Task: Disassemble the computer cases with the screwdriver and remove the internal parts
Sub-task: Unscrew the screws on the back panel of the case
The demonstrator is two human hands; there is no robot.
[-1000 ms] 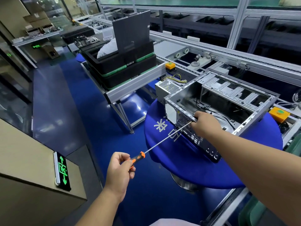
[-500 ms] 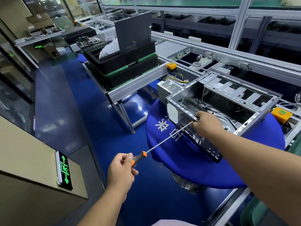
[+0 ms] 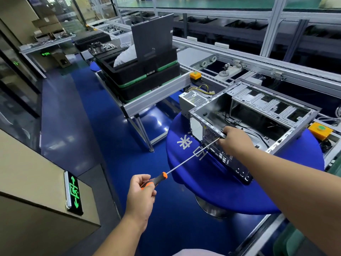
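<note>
Risking a slip off the screw, with that long thin shaft flexing. Gripping the screwdriver (image 3: pixel 184 161) handle with the left hand (image 3: pixel 141 193); clutching the computer case (image 3: pixel 258 117) rim with the right hand (image 3: pixel 235 140). Lying open at two o'clock on the blue table (image 3: pixel 212 191), bare metal, nearly gutted.

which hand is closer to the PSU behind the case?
Right. The right hand rests on the case rim near the PSU; the left hand holds the screwdriver farther away.

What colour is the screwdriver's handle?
Black and orange; the screwdriver shows best in the head view.
</note>
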